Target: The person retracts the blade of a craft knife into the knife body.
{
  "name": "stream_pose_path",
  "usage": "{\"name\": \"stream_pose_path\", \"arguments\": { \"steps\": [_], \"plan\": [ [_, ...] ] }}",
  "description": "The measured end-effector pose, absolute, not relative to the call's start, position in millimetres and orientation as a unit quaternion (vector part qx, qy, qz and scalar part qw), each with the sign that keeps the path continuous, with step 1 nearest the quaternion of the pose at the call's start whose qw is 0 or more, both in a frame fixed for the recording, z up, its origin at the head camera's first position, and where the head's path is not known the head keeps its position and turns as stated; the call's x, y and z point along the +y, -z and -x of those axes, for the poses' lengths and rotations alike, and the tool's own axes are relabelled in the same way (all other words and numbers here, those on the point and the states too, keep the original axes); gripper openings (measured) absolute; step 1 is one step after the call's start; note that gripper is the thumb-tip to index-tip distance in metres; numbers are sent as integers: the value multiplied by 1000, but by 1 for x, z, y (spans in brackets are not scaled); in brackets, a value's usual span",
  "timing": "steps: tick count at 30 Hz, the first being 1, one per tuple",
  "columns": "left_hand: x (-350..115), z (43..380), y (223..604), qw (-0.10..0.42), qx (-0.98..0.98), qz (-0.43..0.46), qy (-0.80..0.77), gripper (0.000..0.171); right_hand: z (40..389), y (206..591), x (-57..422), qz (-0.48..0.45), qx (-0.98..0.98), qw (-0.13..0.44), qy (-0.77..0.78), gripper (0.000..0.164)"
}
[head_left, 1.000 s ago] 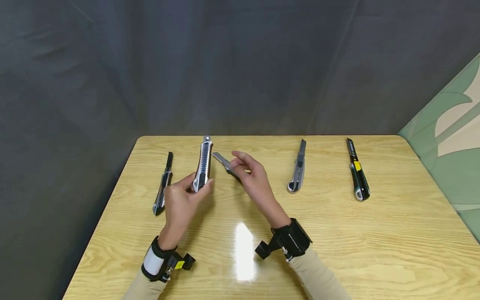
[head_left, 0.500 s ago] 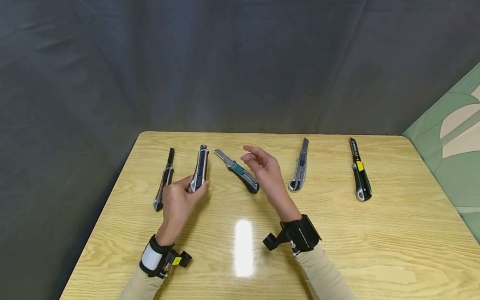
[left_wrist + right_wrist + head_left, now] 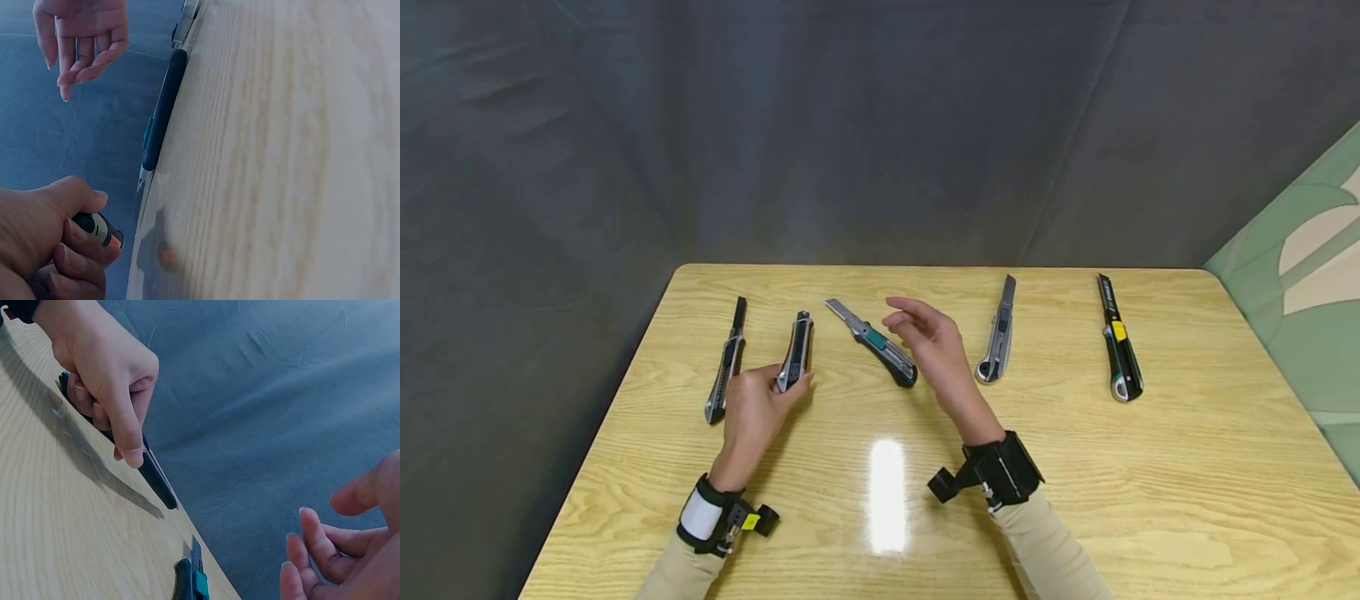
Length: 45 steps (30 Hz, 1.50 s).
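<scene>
My left hand (image 3: 758,412) grips a silver-and-black utility knife (image 3: 796,354) by its rear end, front end pointing away from me, low over the table. In the right wrist view, that knife's dark body (image 3: 156,480) slants just above the tabletop, with its shadow beside it. The right hand (image 3: 931,342) hovers with loosely bent fingers and holds nothing. Just left of it lies a black utility knife with a teal slider (image 3: 880,346), blade out toward the far left. A second silver-and-black knife (image 3: 727,367) with a dark blade lies left of my left hand, partly behind it.
Right of my right hand lies a grey utility knife (image 3: 997,337) with its blade out. Farther right is a black one with a yellow slider (image 3: 1118,350). The wooden table (image 3: 1187,483) ends at a dark grey curtain (image 3: 880,150); a green patterned panel (image 3: 1315,283) stands at right.
The left hand has lowered its knife toward the table and drawn it slightly nearer. The right hand has moved right, off the teal-slider knife, which now shows its whole handle.
</scene>
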State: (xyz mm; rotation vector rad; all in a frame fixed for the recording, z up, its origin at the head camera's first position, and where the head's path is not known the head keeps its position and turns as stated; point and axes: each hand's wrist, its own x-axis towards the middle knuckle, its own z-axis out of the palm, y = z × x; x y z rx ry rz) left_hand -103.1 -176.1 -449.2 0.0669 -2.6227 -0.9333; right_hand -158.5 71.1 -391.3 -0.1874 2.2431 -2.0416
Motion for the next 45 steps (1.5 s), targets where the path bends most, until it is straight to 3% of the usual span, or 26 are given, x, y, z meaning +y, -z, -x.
{"name": "stream_pose_path", "arguments": {
  "steps": [16,24,29,38,45],
  "plan": [
    [-167,79,456,117,-937,-17,328,31,159,391,69,71,730,64,677,29],
    [-164,71,442,38,-971,-17,236,48,158,392,69,75,727,60,680,30],
    [-157,66,438,-8,-977,5,215,49,157,392,69,74,722,67,685,28],
    [-155,60,436,20,-996,64,65,61,155,395,65,81,725,74,680,27],
    [-158,58,436,22,-995,75,67,61,155,397,64,90,723,76,680,29]
  ]
}}
